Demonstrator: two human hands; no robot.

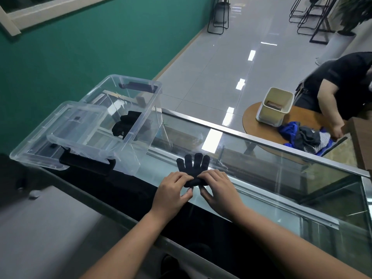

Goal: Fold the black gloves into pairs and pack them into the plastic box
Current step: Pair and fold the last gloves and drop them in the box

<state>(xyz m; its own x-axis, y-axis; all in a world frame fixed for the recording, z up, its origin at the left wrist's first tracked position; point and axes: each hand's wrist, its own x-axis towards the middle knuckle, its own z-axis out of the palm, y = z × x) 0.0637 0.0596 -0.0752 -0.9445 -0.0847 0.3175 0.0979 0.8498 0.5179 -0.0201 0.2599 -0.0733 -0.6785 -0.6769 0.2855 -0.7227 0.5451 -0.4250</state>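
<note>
Gloves point(192, 167) lie on the glass counter point(261, 178), right of the plastic box point(128, 109). Left hand point(173, 190) and right hand point(218, 188) pinch the cuff, fingers curled. Roll evenly, keeping edges aligned.

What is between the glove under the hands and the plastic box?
In the head view, only bare glass counter separates the glove from the plastic box.

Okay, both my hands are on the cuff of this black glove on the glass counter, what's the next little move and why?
Probably keep rolling the cuff forward toward the fingers. The left hand and right hand pinch the bunched cuff end of the black glove, whose fingers lie spread flat on the glass counter, so the fold looks only begun. The plastic box stands open to the left, with gloves already inside.
</note>
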